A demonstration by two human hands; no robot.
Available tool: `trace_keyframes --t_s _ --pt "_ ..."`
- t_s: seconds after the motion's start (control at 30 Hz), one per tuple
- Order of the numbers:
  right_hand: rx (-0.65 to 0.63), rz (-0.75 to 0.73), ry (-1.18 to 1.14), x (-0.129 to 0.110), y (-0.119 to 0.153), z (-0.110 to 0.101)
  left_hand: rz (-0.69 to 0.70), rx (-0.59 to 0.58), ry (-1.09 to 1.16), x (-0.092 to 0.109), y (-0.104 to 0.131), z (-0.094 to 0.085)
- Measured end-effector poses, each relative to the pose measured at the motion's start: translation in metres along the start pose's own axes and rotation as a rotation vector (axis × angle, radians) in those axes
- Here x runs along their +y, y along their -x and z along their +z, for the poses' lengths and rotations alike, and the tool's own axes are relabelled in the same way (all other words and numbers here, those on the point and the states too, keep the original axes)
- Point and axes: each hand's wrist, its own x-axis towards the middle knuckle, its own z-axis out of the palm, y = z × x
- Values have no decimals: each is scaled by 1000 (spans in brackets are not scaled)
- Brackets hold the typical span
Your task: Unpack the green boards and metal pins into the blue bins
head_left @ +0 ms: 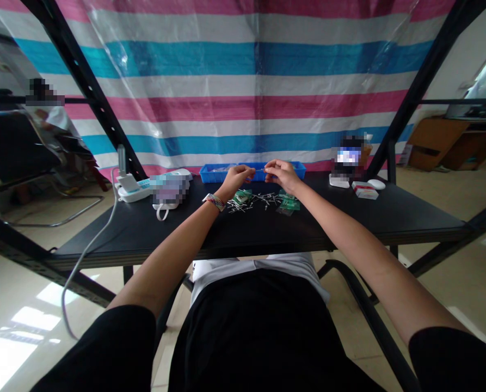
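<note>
Both hands are raised close together in front of a blue tray (210,176) at the back of the black table. My left hand (238,179), with a braided bracelet on the wrist, is closed in a pinch on a small thin item. Facing it, my right hand (282,175) pinches a small item too, with a bit of orange at its fingertips; what exactly each holds is too small to make out. Below the hands lie several thin metal pieces (267,200) in loose piles, with green packets (288,202) at the right and another green packet (243,195) at the left.
On the left stand a white power strip (139,190) with a cable and a pouch (170,190). At the right are a lit device (349,157), a small red-and-white box (365,190) and a white mouse (376,184). A person (59,117) sits far left. Black metal posts frame the table.
</note>
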Motion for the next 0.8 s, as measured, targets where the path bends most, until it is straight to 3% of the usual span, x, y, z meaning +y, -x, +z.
trace_keyframes --t_s 0.37,0.6,0.7,0.8 --pt "22 74 -37 0 -3 -1 20 5 27 4 2 0" --pt "1 -3 24 4 2 2 4 28 25 6 3 0" --pt "71 -52 128 3 -6 1 -49 76 78 9 3 -1" --pt "224 -173 279 0 -24 -1 -91 145 166 9 1 -4"
